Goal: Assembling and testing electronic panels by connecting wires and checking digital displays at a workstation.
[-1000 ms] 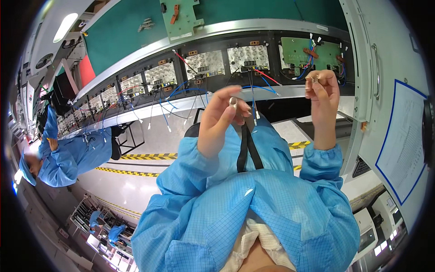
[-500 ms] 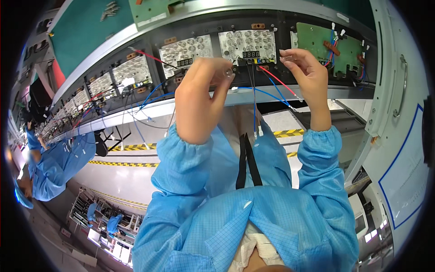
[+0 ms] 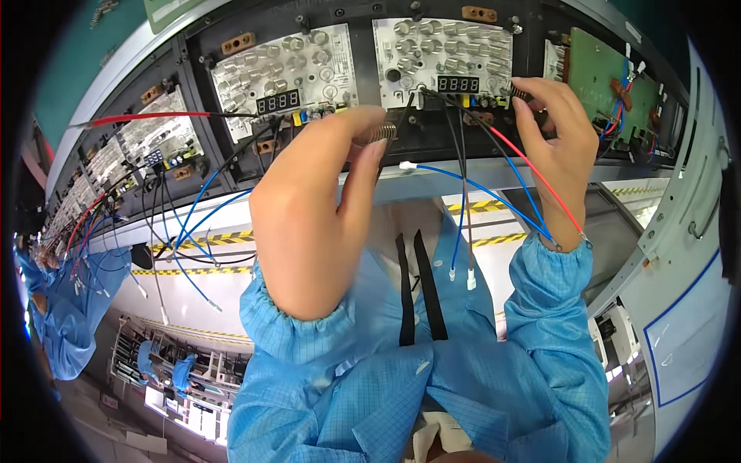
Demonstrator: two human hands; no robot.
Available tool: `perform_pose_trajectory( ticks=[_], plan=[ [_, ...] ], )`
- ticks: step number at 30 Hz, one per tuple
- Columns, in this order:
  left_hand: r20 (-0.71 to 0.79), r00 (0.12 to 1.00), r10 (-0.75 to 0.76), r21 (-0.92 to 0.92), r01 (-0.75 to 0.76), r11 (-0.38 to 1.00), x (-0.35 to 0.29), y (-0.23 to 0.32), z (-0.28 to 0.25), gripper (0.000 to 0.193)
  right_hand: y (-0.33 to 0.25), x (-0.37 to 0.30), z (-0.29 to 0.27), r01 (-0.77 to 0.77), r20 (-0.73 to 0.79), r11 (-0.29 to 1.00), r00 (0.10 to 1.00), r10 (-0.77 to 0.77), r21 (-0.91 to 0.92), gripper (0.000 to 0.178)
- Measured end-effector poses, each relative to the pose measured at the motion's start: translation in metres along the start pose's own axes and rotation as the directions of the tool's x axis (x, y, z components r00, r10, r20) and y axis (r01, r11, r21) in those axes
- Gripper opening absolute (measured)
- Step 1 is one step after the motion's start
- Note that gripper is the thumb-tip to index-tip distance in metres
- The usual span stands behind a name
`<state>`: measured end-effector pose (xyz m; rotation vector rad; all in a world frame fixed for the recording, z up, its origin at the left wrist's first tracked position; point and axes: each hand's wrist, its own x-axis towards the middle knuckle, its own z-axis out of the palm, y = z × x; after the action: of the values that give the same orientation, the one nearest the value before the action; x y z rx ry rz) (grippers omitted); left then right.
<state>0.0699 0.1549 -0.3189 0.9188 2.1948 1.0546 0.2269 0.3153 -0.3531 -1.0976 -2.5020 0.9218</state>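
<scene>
Overhead, the left hand (image 3: 324,193) pinches a coiled metal spring (image 3: 377,134) while the right hand (image 3: 557,127) grips another spring (image 3: 519,93) before the white circuit board (image 3: 444,58), hands well apart.

Shiny coiled metal spring (image 3: 376,133)

Green circuit board (image 3: 606,73) at right; co-worker (blue coat) (image 3: 58,309) left.

1 head-worn fisheye view, close — facing raised hands, circuit-board rack (image 3: 432,69) ahead
</scene>
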Motion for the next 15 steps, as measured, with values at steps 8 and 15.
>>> perform_pose_trajectory(
  ticks=[8,15],
  plan=[
    [-0.012,1.000,-0.016,0.008,0.016,1.000,0.005,-0.009,0.002,0.017,-0.006,0.003,0.001,-0.006,0.034,0.969,0.999,0.015,-0.246,0.016],
    [0.001,1.000,0.021,0.070,-0.021,0.997,0.010,-0.016,0.004,0.018,-0.002,0.003,0.004,0.035,0.029,0.969,0.999,-0.029,-0.244,0.012]
  ],
)
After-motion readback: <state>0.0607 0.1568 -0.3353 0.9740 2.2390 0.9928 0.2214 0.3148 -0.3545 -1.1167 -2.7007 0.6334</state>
